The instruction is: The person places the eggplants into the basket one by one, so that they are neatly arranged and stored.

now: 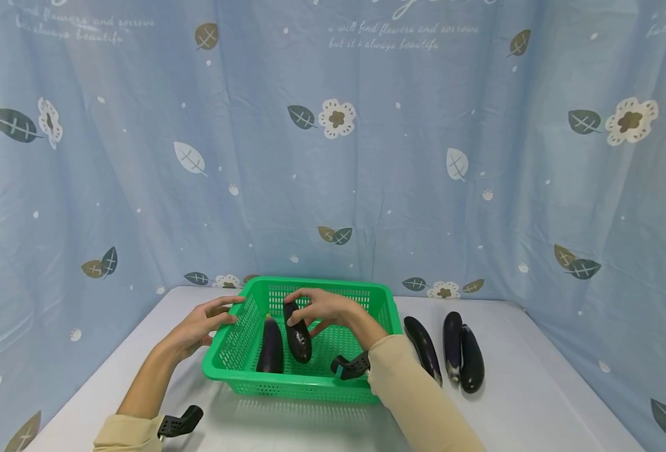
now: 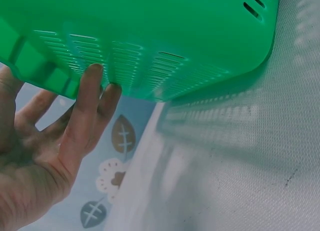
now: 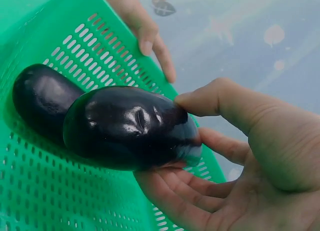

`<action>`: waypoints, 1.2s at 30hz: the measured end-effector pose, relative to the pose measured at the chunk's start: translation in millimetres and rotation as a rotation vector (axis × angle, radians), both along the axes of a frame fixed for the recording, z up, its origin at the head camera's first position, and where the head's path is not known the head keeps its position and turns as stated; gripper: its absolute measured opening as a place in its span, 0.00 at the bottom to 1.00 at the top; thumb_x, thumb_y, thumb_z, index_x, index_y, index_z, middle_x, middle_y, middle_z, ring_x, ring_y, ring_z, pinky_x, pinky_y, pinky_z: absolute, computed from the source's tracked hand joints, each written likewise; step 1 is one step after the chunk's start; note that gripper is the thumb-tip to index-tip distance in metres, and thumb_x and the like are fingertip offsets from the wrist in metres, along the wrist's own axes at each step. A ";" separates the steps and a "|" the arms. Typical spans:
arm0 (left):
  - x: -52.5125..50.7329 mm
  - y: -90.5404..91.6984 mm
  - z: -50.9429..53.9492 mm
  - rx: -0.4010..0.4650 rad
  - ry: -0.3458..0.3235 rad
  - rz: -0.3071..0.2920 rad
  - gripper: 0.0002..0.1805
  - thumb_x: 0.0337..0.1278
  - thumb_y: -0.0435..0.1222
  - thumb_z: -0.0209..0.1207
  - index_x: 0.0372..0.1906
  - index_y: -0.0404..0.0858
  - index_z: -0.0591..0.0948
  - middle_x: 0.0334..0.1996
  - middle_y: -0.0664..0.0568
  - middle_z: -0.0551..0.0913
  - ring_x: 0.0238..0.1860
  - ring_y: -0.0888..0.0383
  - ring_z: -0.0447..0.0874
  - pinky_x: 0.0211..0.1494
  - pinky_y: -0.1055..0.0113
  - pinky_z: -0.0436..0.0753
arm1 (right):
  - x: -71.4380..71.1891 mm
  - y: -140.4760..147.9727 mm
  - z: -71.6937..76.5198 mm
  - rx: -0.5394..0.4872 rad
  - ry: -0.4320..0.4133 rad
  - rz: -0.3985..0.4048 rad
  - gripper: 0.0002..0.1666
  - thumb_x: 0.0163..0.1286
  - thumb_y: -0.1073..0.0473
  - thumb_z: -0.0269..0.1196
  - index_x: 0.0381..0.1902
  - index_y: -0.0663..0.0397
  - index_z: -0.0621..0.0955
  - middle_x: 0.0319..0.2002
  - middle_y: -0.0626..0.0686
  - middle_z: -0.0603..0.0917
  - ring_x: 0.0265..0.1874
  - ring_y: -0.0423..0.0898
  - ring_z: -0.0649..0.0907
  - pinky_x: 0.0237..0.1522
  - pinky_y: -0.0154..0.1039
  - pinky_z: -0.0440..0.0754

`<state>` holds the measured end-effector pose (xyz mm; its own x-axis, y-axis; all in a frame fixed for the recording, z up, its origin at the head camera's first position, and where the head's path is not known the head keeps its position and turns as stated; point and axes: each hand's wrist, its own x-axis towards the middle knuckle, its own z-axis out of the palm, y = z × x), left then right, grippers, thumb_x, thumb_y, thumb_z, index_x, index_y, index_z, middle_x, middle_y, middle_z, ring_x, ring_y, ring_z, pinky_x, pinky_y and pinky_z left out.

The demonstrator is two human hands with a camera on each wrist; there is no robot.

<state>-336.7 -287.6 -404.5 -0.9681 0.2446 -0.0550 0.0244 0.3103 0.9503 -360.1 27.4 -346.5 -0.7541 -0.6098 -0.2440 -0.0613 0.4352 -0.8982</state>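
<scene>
- Held eggplant [image 1: 297, 336]: inside the basket [image 1: 310, 390], left of its middle; dark purple-black, glossy, elongated, near end blunt and rounded, bright highlights on skin. Contact with basket floor: cannot tell.
- Right hand [image 1: 324, 307]: thumb and fingers pinch the held eggplant towards its far end.
- Left hand [image 1: 197, 326]: at the basket's left rim, fingers spread, some tips touching the outer wall.
- Second eggplant [image 1: 270, 348]: in basket, just left of the held one, lengthwise near to far.
- Right of basket: single eggplant [image 1: 423, 348] near its wall; farther right, eggplant pair [image 1: 472, 364] side by side.
- Right sleeve [image 1: 417, 383], beige, crosses the near right basket corner, hiding part of it.
- Basket: green, apparently plastic, rectangular, slotted walls.
- Tabletop [image 1: 536, 376]: white, fine woven texture.
- Curtain [image 1: 366, 188] behind: blue, leaf-and-flower print, soft folds.
</scene>
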 end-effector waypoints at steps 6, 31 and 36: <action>-0.3 0.1 -0.2 -0.002 -0.001 -0.001 0.33 0.65 0.47 0.60 0.73 0.47 0.66 0.76 0.39 0.55 0.72 0.36 0.61 0.49 0.55 0.81 | -3.1 -2.0 -4.4 0.000 -0.029 0.010 0.36 0.62 0.57 0.68 0.68 0.42 0.71 0.60 0.56 0.73 0.47 0.55 0.82 0.50 0.61 0.81; 1.4 0.9 3.9 0.007 0.007 -0.031 0.34 0.66 0.46 0.59 0.74 0.46 0.64 0.76 0.38 0.54 0.73 0.35 0.58 0.41 0.60 0.77 | -12.2 -6.3 -17.2 0.074 -0.116 -0.027 0.38 0.61 0.60 0.70 0.69 0.48 0.71 0.60 0.57 0.75 0.52 0.59 0.81 0.44 0.54 0.85; 0.8 0.7 3.2 0.008 -0.003 -0.026 0.34 0.65 0.46 0.60 0.73 0.47 0.65 0.76 0.38 0.54 0.73 0.35 0.59 0.38 0.61 0.79 | -14.7 -7.0 -22.3 0.094 -0.128 -0.019 0.38 0.62 0.60 0.70 0.69 0.50 0.70 0.53 0.57 0.78 0.48 0.57 0.83 0.42 0.52 0.85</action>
<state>-335.9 -286.9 -401.3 -0.9612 0.2700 -0.0559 0.0295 0.3024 0.9527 -374.9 20.4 -368.8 -0.7246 -0.5656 -0.3939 0.0598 0.5178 -0.8534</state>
